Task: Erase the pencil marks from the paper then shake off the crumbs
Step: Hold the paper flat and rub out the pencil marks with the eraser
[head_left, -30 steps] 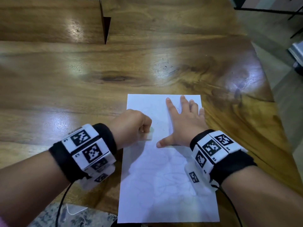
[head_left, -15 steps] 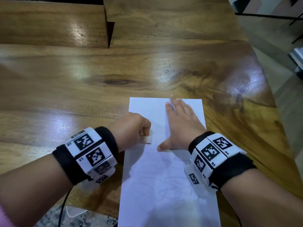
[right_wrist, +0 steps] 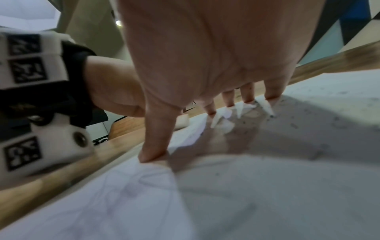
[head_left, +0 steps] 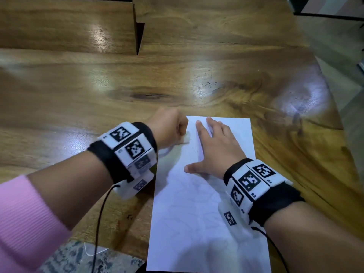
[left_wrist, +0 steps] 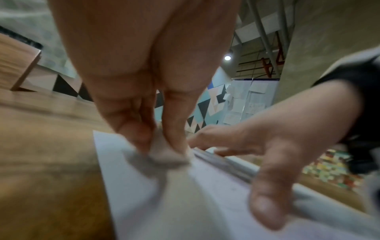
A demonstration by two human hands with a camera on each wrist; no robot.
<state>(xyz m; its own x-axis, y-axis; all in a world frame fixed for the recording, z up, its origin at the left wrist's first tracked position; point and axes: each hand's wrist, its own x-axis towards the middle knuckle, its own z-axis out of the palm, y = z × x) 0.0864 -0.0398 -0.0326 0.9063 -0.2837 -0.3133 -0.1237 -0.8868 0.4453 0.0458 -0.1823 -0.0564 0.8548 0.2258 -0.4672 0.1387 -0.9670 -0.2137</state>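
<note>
Table top [head_left: 177, 79]: brown wood, heavy grain, glossy varnish with bright glare patches. White paper sheet [head_left: 197, 213]: matt, smooth, faint pencil lines (dark crumbs near fingers). Small off-white eraser [left_wrist: 164, 152]: dull, rubbery-looking. Black wrist bands [head_left: 275, 201]: soft cloth. Pink sleeve [head_left: 25, 223]: ribbed knit.

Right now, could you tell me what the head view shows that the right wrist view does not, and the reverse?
Only the head view shows the whole paper on the wooden table, with faint pencil marks on its near half, and a pink sleeve. Only the right wrist view shows dark eraser crumbs scattered on the sheet. Both show the right hand spread flat on the paper and the left hand pinching the eraser near the left edge.
</note>
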